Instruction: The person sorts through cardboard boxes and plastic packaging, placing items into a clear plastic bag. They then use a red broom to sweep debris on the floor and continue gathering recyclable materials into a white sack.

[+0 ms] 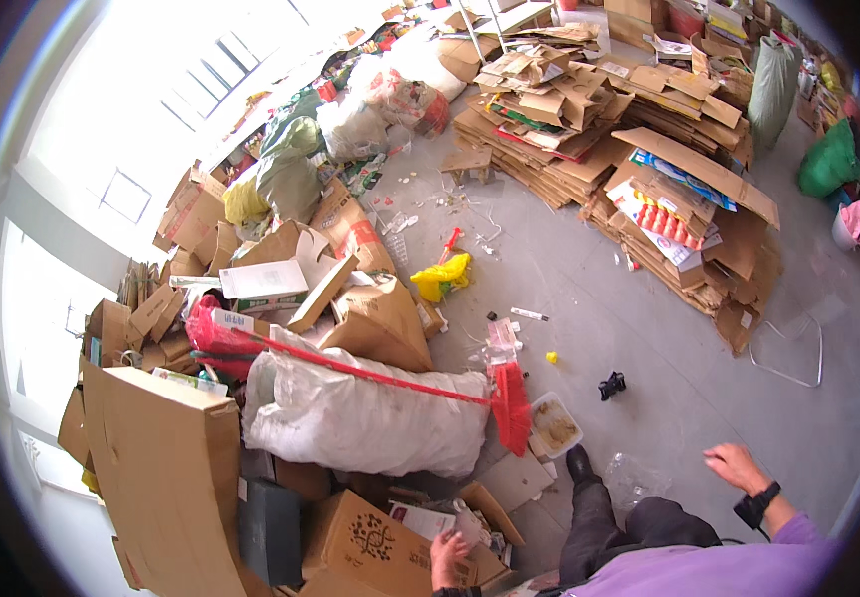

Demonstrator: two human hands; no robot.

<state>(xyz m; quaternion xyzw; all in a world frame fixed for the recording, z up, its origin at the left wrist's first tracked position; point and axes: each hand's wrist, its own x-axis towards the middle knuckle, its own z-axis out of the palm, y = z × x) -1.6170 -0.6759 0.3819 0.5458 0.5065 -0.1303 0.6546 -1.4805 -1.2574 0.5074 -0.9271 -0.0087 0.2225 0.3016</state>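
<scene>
My left hand (449, 554) is low in the view, over the side of a brown cardboard box (370, 533) with a dark printed pattern. Its fingers are a little blurred and hold nothing that I can make out. Close by its fingertips is an open carton (496, 515) with a white printed package (421, 520) and clear plastic inside. Out to the right, my right hand (737, 466) hangs above the grey floor with loosely bent fingers and nothing visible in it. A black band (757, 504) circles that wrist.
A stuffed white sack (370, 418) lies beyond the box, with a red broom (510, 409) across it. By my shoe (579, 464) sits a dirty plastic tub (555, 424). Ahead are a black object (612, 385), a yellow bag (441, 276), a wooden stool (466, 161) and stacked flattened cardboard (534, 164).
</scene>
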